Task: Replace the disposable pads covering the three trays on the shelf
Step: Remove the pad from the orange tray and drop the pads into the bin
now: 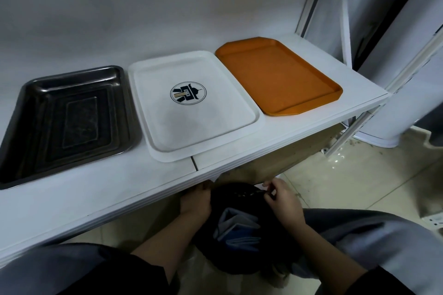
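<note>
Three bare trays lie side by side on the white shelf: a dark metal tray at the left, a white tray with a round logo in the middle, and an orange tray at the right. Below the shelf edge sits a black bag with folded blue-grey pads inside it. My left hand grips the bag's left rim. My right hand pinches the bag's rim on the right, fingers curled.
White shelf uprights rise at the right end of the shelf. A white cylindrical appliance stands on the tiled floor to the right. My knees in grey trousers frame the bag.
</note>
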A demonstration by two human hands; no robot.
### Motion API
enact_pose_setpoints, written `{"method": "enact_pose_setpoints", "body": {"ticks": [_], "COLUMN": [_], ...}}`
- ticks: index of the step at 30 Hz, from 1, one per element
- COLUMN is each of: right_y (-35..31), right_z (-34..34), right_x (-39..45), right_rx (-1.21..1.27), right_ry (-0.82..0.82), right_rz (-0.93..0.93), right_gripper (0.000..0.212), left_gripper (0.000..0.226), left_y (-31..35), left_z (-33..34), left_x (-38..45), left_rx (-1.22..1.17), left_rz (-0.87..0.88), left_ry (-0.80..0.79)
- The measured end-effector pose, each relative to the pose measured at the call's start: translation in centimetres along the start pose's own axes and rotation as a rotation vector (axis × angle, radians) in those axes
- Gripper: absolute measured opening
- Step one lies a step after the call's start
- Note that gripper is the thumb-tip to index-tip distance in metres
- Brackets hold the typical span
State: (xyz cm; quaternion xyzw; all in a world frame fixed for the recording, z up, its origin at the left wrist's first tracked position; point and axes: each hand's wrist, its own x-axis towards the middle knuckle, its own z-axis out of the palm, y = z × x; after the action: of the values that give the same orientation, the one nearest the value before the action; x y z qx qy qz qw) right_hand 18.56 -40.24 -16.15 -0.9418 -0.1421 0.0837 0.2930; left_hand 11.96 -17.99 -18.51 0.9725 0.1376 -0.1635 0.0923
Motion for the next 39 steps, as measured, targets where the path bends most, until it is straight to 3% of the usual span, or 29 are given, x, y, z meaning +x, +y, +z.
{"method": "enact_pose_setpoints", "body": {"ticks": [3, 6, 9, 12, 15, 18, 22, 24, 26, 28, 32, 39], "right_y": [1.1, 2.1, 2.4, 2.6, 2.6, 2.1, 2.2, 2.1, 2.2, 2.4, 3.0, 2.1], "right_z": [0.3, 0.0, -0.8, -1.3, -1.5, -1.6, -1.4, -0.8, -0.1, 0.4, 0.7, -1.6], "right_x": [-1.1, -2.1, -2.9, -3.0, -2.3, -2.0, -2.8, -3.4, -3.5, -4.2, -4.9, -3.3], "right_rx": [-0.082, -0.124, -0.311, -0.422, -0.272, 0.004, -0.101, -0.009, 0.07, -0.004, -0.154, -0.241], "right_ry": [-0.213, -0.397, -0.52, -0.536, -0.476, -0.286, -0.299, -0.395, -0.526, -0.643, -0.629, -0.718], "right_rz": [0.175, 0.276, 0.291, 0.29, 0.302, 0.379, 0.437, 0.526, 0.603, 0.621, 0.632, 0.503], "right_gripper": [0.048, 0.073, 0.056, 0.04, 0.027, 0.025, 0.062, 0.085, 0.11, 0.135, 0.075, 0.029], "left_gripper": [0.039, 0.032, 0.029, 0.038, 0.038, 0.036, 0.053, 0.035, 0.038, 0.045, 0.037, 0.033], "left_y": [-0.6, -1.5, -1.9, -2.0, -1.8, -1.5, -2.1, -2.0, -2.5, -2.8, -2.7, -1.8], "left_z": [0.4, 0.4, 0.5, 0.5, 0.1, -0.5, 0.7, 0.5, 1.2, 2.1, 2.8, 1.6], "left_x": [-0.8, -1.5, -2.3, -2.6, -2.6, -2.7, -2.5, -3.1, -3.2, -3.3, -3.4, -2.9], "left_rx": [-0.096, -0.181, -0.249, -0.333, -0.484, -0.638, -0.59, -0.505, -0.413, -0.384, -0.364, -0.327], "left_rz": [-0.058, -0.062, -0.085, -0.127, -0.163, -0.219, -0.238, -0.23, -0.219, -0.219, -0.251, -0.179], "left_ry": [-0.171, -0.232, -0.199, -0.149, -0.07, -0.094, -0.309, -0.415, -0.475, -0.453, -0.406, -0.316]}}
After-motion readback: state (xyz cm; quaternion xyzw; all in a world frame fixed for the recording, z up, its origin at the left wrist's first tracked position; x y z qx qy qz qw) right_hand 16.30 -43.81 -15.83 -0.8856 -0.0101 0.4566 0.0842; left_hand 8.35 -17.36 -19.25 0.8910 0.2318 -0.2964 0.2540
